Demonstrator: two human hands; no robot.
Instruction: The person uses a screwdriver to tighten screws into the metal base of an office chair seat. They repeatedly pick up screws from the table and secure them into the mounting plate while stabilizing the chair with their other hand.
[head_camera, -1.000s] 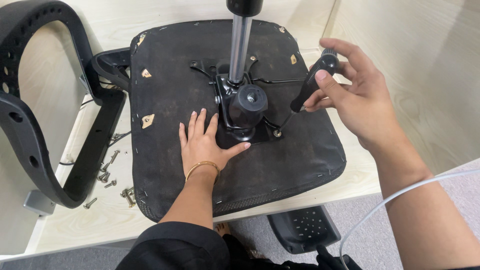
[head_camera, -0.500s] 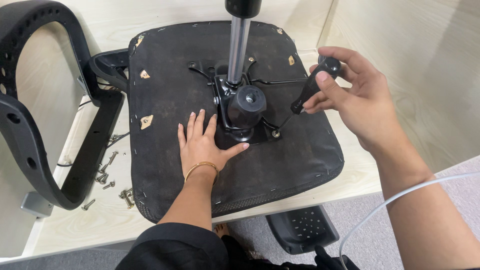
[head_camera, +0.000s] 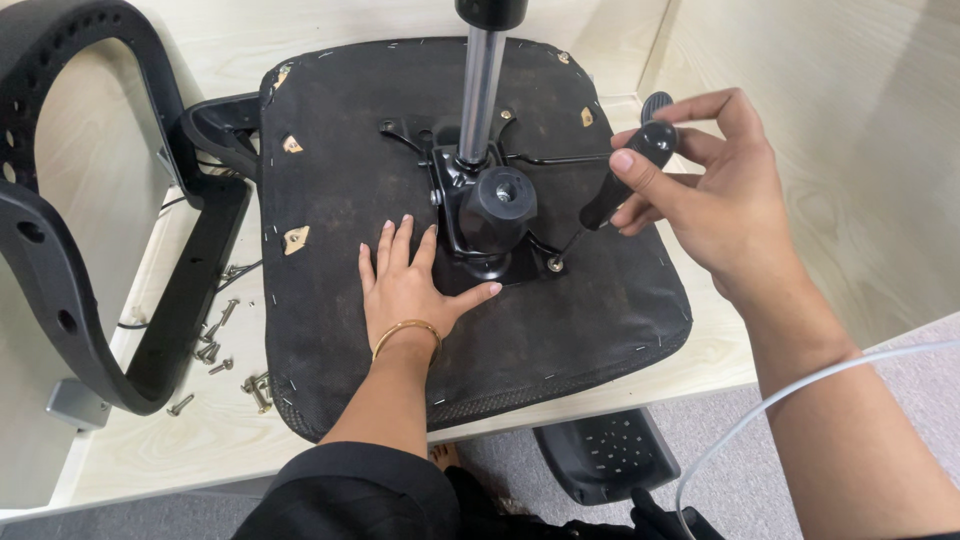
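- The table (head_camera: 160, 450) is pale wood, with pale wood walls behind it and to the right.
- An upturned chair seat (head_camera: 330, 150), dark and worn, lies flat on the table, its underside up.
- A black curved chair back (head_camera: 60, 290) lies at the left, beside the seat.
- A shiny metal post (head_camera: 482, 85) stands upright from the black bracket (head_camera: 490, 235) at the seat's middle.
- The right hand (head_camera: 725, 205) is closed around a black-handled screwdriver (head_camera: 625, 175), tilted, its tip on a screw (head_camera: 554, 264) at the bracket's right corner.
- The left hand (head_camera: 410, 290) lies flat and open on the seat, fingers spread, holding nothing, thumb touching the bracket.
- Loose screws (head_camera: 215, 350) are scattered on the table left of the seat.
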